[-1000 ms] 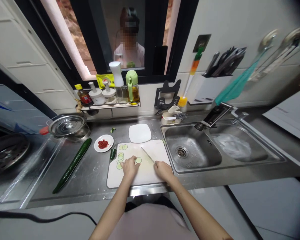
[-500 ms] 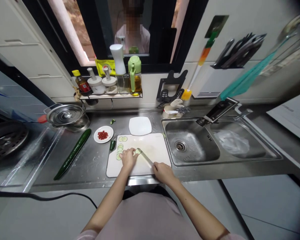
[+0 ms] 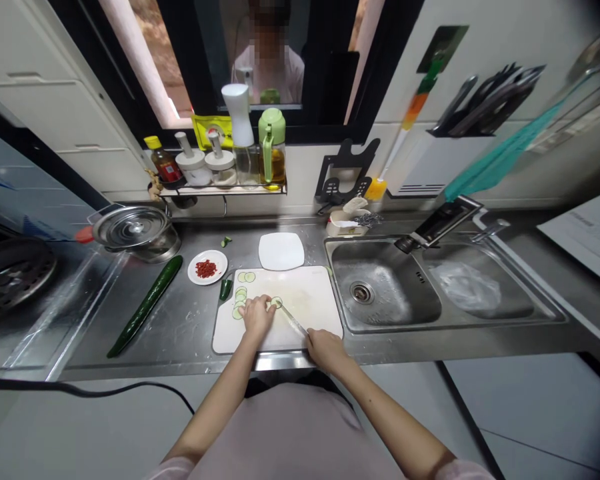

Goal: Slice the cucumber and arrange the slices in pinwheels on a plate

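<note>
My right hand (image 3: 326,348) is closed round the handle of a kitchen knife (image 3: 295,323), whose blade points up and left over the white cutting board (image 3: 313,287). At the blade's tip is a pale green cucumber slice (image 3: 277,303). The thumb and fingertips of my left hand (image 3: 258,316) pinch that slice at its left edge. Several overlapping cucumber slices (image 3: 240,293) lie in a column just left of my left hand. Two more slices (image 3: 247,277) rest near the board's upper left corner.
A whole cucumber (image 3: 147,303), a plate of chopped red pieces (image 3: 219,270), a cucumber end (image 3: 225,289) and a lidded pot (image 3: 155,243) stand left. Behind the board is a white square plate (image 3: 281,251). A double sink (image 3: 395,303) borders it right; a bottle shelf (image 3: 220,190) hangs above.
The knife has tilted slightly and my right hand sits a little lower. The slice at the blade's tip shows more of its face. My left hand stays almost in place.
</note>
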Demonstrator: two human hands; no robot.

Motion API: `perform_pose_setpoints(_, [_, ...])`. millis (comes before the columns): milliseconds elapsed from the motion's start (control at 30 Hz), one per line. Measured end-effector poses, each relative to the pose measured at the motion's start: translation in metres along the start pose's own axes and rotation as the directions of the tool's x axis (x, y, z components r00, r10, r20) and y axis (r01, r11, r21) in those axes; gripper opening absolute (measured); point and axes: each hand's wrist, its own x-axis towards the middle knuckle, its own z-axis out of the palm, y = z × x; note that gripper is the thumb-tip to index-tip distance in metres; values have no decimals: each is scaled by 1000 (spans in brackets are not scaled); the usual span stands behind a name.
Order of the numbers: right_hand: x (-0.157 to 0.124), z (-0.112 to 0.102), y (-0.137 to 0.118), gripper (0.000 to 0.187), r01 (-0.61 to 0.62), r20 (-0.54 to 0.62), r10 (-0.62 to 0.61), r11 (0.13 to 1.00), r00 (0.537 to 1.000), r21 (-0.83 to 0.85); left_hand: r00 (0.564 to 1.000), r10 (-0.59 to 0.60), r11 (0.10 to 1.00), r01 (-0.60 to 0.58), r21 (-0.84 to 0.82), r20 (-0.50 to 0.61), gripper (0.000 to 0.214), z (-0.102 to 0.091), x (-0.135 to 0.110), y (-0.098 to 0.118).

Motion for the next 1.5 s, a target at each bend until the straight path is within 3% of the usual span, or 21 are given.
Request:
perform_pose_setpoints(400, [5,-7,9,36,10,58,-12,1000,998,18,999,-10,1000,10,-2,35,25,-1,1,0])
perform_pose_setpoints(967, [13,-11,-7,35,2,42,-3,1000,999,7,998,-25,1000,25,-3,60,27,-5,0,3])
perform_pose_setpoints(1500, [15,-4,-4,33,9,26,-9,1000,1000,-4,999,-7,1000,7,1,44,25,-2,2,0])
